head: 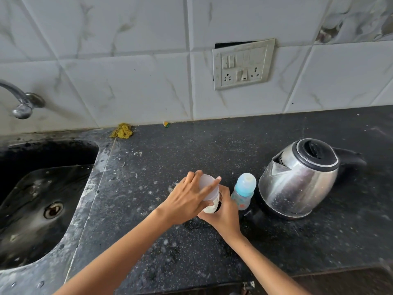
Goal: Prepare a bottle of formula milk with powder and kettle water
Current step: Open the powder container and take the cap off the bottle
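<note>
A small clear jar of white powder (211,206) stands on the black counter (191,158), held in both hands. My left hand (187,202) grips its translucent lid (209,187) from above. My right hand (225,213) wraps the jar's lower body from the right. Just to the right of it stands a baby bottle (243,191) with a blue dome cap, upright and untouched. Further right sits a steel kettle (297,179), its black lid shut, its handle pointing right and its spout toward the bottle.
A dark sink (42,199) fills the left, with a tap (21,101) above it. A yellow scrubber (122,130) and a small sponge piece (167,124) lie by the tiled wall. A switch and socket plate (242,64) is on the wall.
</note>
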A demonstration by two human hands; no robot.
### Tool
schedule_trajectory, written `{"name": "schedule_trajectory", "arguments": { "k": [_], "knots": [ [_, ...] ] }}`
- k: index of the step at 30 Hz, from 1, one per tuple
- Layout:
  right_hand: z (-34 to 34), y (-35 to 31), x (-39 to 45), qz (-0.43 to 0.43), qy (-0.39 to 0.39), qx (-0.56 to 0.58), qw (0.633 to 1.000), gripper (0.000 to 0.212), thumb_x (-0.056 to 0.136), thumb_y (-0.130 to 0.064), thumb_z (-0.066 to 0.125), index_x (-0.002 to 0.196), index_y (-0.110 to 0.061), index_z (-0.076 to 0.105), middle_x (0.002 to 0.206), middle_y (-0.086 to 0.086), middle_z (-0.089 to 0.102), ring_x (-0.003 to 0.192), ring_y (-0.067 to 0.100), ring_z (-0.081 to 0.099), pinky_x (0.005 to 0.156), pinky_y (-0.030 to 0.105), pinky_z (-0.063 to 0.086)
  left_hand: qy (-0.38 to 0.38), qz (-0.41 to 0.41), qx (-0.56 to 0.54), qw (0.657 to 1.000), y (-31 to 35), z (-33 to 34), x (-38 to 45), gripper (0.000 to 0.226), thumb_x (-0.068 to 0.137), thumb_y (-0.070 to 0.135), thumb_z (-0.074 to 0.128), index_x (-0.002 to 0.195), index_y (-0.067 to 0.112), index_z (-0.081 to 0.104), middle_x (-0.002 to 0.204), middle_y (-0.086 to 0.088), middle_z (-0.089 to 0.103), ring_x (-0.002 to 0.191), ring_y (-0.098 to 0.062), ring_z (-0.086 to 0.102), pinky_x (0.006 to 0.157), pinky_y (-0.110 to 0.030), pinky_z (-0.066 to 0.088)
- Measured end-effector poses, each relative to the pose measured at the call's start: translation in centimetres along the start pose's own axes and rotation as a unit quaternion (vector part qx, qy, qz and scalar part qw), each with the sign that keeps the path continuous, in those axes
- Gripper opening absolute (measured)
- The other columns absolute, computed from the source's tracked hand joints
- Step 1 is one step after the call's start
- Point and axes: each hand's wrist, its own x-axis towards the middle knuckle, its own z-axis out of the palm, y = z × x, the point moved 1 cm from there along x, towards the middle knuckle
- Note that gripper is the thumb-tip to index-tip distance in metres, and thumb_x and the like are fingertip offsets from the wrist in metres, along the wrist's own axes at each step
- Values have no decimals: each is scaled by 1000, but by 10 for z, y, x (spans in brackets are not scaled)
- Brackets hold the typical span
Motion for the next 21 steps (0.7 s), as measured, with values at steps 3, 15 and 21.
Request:
{"name": "schedule_trajectory", "arguments": {
  "k": [3, 15, 21],
  "knots": [
    [4, -6, -5, 8, 15, -17, 1000, 90, 51, -53, 82, 126, -20, 47, 113, -11, 65, 100, 3, 65, 79, 27, 56, 12, -113, 14, 993, 13, -3, 7, 63, 89, 64, 33, 130, 22, 54, 96, -14, 55, 80, -28, 51, 64, -35, 45],
    [5, -10, -8, 4, 38, -57, 998, 92, 47, -56, 83, 126, -22, 50, 117, -10, 63, 107, 9, 62, 83, 30, 56, -284, -134, -156, 937, -13, -54, 23, 111, 74, 17, 83, 155, 28, 7, 162, -1, 13, 145, -27, 23, 110, -46, 36],
    [3, -12, -8, 10, 27, -62, 998, 91, 47, -62, 76, 124, -22, 50, 115, -10, 65, 102, 9, 64, 80, 27, 54, -222, -97, -146, 959, -13, -45, 26, 76, 81, 27, 75, 144, 41, 34, 135, -4, 39, 123, -23, 34, 92, -37, 46]
  ]
}}
